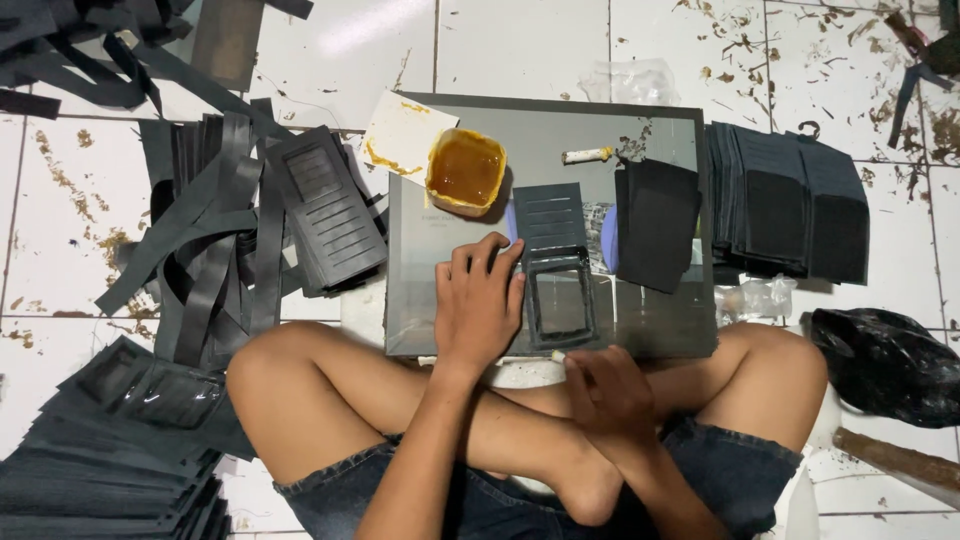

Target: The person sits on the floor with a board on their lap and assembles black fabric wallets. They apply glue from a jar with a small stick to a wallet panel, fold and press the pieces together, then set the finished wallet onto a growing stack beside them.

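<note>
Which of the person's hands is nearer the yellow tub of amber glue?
Left. The left hand lies flat just below the yellow tub of amber glue; the right hand sits lower, at the board's near edge.

White tiled floor [520, 40], stained brown toward the far right corner. Grey board [450, 250] lying at centre; loose black strips [200, 250] left; stacked black pieces [790, 200] right; black bag [885, 360] near right edge; more stacks [100, 450] near left corner.
</note>
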